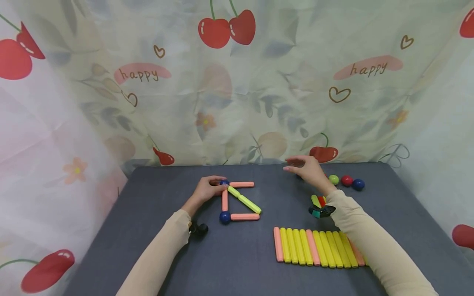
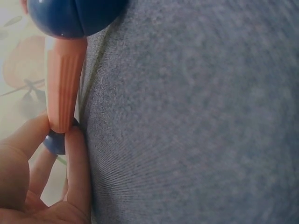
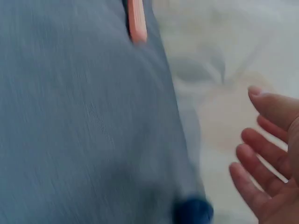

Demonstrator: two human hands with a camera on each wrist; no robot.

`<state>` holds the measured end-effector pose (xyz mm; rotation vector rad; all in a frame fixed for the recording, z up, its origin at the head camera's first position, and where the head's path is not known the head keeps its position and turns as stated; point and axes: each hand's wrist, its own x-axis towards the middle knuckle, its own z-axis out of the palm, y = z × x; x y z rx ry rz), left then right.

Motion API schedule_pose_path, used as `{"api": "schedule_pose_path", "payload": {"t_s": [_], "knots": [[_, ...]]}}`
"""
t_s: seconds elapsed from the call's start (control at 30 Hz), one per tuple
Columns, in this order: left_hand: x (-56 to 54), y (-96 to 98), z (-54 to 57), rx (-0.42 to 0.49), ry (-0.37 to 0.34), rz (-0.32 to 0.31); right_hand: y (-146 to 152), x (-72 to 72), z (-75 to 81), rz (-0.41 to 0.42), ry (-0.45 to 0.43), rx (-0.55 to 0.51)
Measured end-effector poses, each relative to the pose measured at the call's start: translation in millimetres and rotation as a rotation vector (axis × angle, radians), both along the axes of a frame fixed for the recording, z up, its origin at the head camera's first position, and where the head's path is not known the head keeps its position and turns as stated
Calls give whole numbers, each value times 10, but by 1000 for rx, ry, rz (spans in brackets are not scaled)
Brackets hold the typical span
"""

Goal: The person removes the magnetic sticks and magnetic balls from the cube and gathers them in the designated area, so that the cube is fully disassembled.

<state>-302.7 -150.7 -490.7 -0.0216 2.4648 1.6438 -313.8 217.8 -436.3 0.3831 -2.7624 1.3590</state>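
My left hand (image 1: 206, 190) pinches the far blue ball (image 1: 224, 182) of a small construction lying on the table. A pink rod (image 1: 224, 200) joins that ball to the near blue ball (image 1: 225, 217). Two more pink rods, the far one (image 1: 242, 184) and the near one (image 1: 245, 216), point right from the balls. A yellow-green rod (image 1: 245, 200) runs slantwise between them. In the left wrist view, my fingertips close around the far ball at the rod's end. My right hand (image 1: 306, 167) holds nothing, fingers loosely bent, over the table's back right; a blue ball (image 3: 194, 211) shows below it.
A row of yellow rods (image 1: 300, 246) with a few pink ones lies at the front right, partly under my right forearm. Green (image 1: 333, 179), red (image 1: 347, 180) and blue (image 1: 358, 184) balls sit at the back right. Short yellow and red pieces (image 1: 316, 201) lie near my right wrist.
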Motion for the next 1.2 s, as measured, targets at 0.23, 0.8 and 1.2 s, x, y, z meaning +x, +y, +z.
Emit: {"api": "schedule_pose_path", "payload": {"t_s": [0.23,0.8,1.2], "knots": [[-2,-5,-19,-11,3,0,-479,170,-61,123,-89,16],[-1,1,-4,-20,3,-1,-1265,773,-219,429,-174,-16],[11,-18,-3,-14,14,-16,-1481,817,-341,542,24,219]]}}
